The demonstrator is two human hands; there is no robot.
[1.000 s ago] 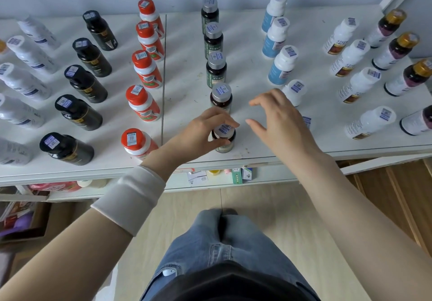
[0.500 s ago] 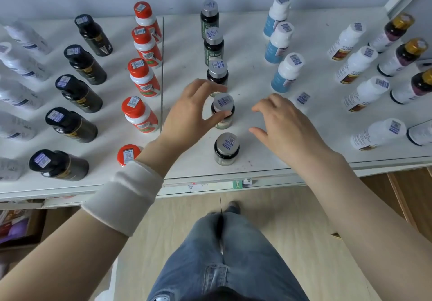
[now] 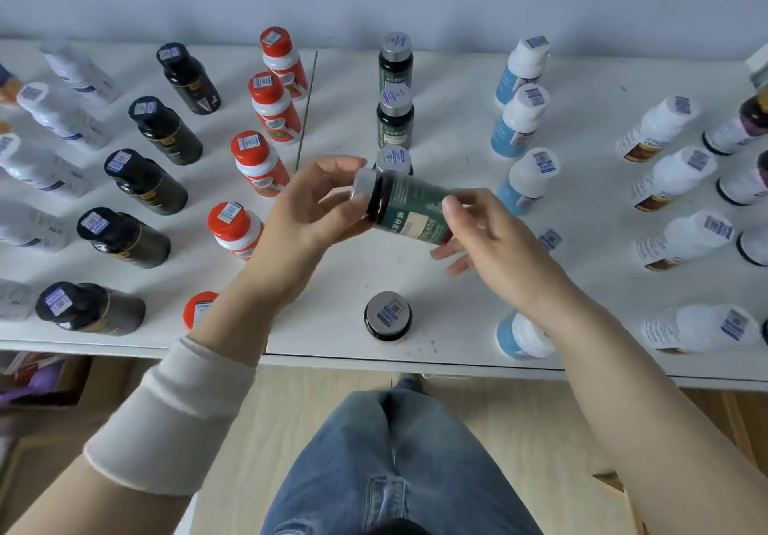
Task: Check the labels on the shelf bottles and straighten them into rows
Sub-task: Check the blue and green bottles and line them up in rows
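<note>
A dark green-labelled bottle (image 3: pixel 409 210) with a silver cap is lifted off the white shelf (image 3: pixel 457 285) and lies on its side, label facing up. My left hand (image 3: pixel 307 210) grips its cap end, and my right hand (image 3: pixel 486 235) holds its base end with fingers and thumb. Behind it stand three more bottles of the same kind in a row (image 3: pixel 395 114). Another one (image 3: pixel 388 316) stands near the shelf's front edge below my hands.
Rows of red-capped bottles (image 3: pixel 266 127), black bottles (image 3: pixel 153 160), white bottles (image 3: pixel 45 118) at left, blue-and-white bottles (image 3: pixel 521 118) and white bottles (image 3: pixel 673 177) at right fill the shelf. A blue-and-white bottle (image 3: pixel 523 335) stands by my right forearm. Wooden floor lies below.
My left hand has lifted the second green bottle from the front off the shelf and tipped it sideways. My right hand has come in and taken its base.
</note>
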